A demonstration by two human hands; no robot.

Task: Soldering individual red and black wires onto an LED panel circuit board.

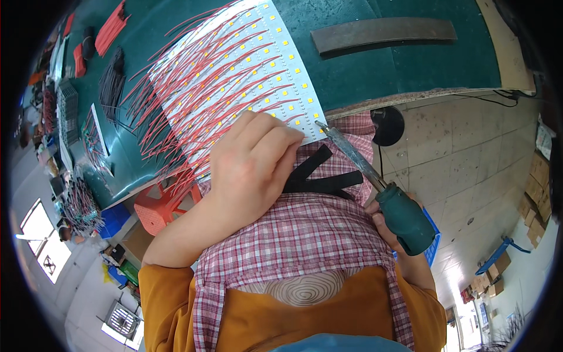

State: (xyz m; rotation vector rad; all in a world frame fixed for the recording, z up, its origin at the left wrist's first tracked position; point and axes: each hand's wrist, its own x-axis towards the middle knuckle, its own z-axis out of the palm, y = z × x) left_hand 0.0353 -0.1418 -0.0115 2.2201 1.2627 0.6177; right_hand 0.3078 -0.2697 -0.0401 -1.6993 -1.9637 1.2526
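Note:
A white LED board (311, 97) with rows of yellow chips lies at the table's near edge. Many red wires (193, 100) fan across it toward the left, with black wires among them. My left hand (249, 161) rests over the board's near corner, fingers curled into a pinch. What those fingertips hold is hidden. My right hand (387, 229) grips a soldering iron (407, 217) by its dark green handle and is partly covered by it. The iron's metal tip reaches the board's near right corner, close to the last chips; whether it touches cannot be told.
A long grey metal bar (384, 35) lies on the green tabletop (410, 70). Bundles of red wires (111, 29) and black wires (111, 82) lie to the left. A red stool (152, 211) stands below the table. A black round object (388, 126) sits beyond its edge.

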